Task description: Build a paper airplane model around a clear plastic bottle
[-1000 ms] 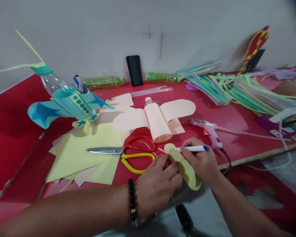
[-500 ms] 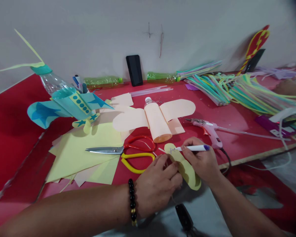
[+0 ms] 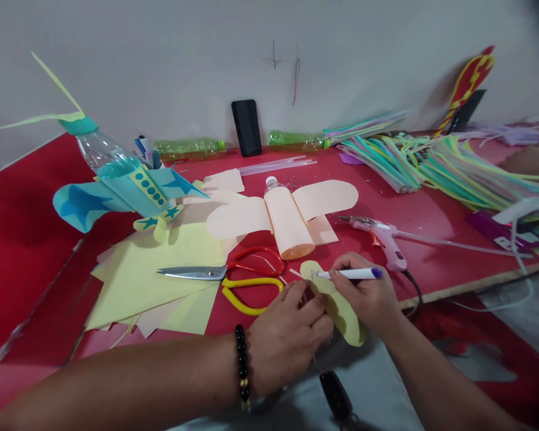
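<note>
My left hand [image 3: 287, 335], with a black beaded bracelet at the wrist, pinches a pale yellow scalloped paper cutout [image 3: 341, 317] at its edge. My right hand [image 3: 363, 293] grips a white marker with a purple end [image 3: 353, 273], its tip on the cutout's upper end. Just left of my left hand lie scissors with a steel blade [image 3: 191, 273] and red and yellow loop handles. A peach paper-wrapped bottle with wings [image 3: 285, 218] lies beyond my hands.
Yellow paper sheets [image 3: 148, 287] lie on the red table [image 3: 422, 251] beside a teal paper-and-bottle plane [image 3: 126, 191]. A pink glue gun [image 3: 386, 239] lies right, with bundled coloured straws [image 3: 453, 173] behind it. A phone [image 3: 247, 127] and green bottles [image 3: 296, 140] stand by the wall.
The scene shifts slightly in view as my head moves. My hands stay almost still, with the marker tip on the yellow cutout.
</note>
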Motion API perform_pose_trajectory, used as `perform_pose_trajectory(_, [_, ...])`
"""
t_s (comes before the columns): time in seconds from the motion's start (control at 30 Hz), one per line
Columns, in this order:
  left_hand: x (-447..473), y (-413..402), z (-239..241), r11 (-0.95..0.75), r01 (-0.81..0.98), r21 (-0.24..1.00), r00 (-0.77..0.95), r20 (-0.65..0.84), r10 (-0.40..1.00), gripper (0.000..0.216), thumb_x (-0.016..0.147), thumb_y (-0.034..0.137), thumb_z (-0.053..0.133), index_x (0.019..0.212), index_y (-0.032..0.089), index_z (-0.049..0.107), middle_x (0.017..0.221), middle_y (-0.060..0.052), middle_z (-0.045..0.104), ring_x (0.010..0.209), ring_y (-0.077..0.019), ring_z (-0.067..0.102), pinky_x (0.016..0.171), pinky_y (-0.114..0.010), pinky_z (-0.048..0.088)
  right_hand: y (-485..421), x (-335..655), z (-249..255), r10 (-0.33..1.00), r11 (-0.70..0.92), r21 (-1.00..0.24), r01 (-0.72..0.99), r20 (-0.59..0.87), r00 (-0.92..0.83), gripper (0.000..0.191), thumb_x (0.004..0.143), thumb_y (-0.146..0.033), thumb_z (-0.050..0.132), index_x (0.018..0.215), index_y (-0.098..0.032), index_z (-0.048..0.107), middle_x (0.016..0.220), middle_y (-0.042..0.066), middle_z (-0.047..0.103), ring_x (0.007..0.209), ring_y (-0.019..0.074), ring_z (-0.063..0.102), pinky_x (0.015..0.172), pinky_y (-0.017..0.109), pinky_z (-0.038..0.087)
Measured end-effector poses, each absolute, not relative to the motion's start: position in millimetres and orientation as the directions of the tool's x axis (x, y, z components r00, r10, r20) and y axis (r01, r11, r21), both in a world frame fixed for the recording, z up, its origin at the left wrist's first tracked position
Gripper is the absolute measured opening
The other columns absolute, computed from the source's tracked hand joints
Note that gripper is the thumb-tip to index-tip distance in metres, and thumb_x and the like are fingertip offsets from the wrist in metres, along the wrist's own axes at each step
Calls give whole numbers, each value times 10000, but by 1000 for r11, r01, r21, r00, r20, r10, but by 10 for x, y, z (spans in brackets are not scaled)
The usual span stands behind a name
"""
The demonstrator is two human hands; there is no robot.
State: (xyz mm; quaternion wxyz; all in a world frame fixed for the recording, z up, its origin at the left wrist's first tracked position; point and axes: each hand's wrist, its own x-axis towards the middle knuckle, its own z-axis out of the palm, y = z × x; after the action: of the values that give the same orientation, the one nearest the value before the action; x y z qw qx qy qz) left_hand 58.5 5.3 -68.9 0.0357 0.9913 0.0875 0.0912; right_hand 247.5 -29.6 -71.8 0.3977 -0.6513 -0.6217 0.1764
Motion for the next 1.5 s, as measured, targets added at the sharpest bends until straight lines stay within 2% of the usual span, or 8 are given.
perform_pose_trajectory(0.3, [583, 38, -674, -976, 196, 89, 960, 185, 210, 188, 903, 275, 490, 1019, 138, 545, 1258, -124, 526, 1186, -272, 438, 1018, -452, 370, -295, 2489, -722, 968, 131, -729, 672, 240, 71, 151, 849, -284, 542, 731, -190, 553, 582, -24, 542, 511, 113, 480, 495, 245, 362])
perform_pose_trajectory(0.7, [581, 36, -695, -978, 192, 81, 956, 210, 205, 215, 946, 283, 396, 1000, 145, 552, 1254, -105, 536, 1191, -262, 444, 1035, -452, 359, -304, 2470, -698, 960, 104, -765, 635, 243, 136, 185, 874, -305, 527, 729, -192, 551, 617, -16, 547, 544, 116, 489, 502, 237, 376])
perform_pose_trajectory(0.93, [586, 36, -677, -981, 186, 58, 965, 177, 194, 184, 921, 256, 449, 1016, 139, 553, 1283, -120, 521, 1192, -264, 445, 1039, -460, 350, -298, 2470, -725, 963, 86, -755, 650, 229, 140, 185, 873, -316, 525, 741, -191, 557, 619, -13, 561, 557, 123, 510, 509, 241, 375])
perform_pose_trajectory(1.13, [580, 37, -675, -977, 197, 84, 958, 194, 210, 201, 931, 277, 428, 1013, 142, 553, 1249, -116, 537, 1187, -259, 447, 1021, -444, 365, -283, 2462, -693, 974, 117, -756, 644, 213, 73, 173, 851, -310, 546, 726, -191, 558, 579, -26, 539, 503, 110, 478, 479, 234, 367])
perform_pose_trajectory(1.5, [582, 41, -674, -979, 191, 78, 958, 202, 203, 177, 928, 277, 439, 977, 150, 552, 1256, -115, 539, 1169, -259, 462, 1016, -451, 369, -294, 2462, -702, 969, 110, -775, 622, 222, 105, 188, 880, -319, 522, 744, -194, 559, 620, -17, 549, 549, 119, 496, 504, 236, 382])
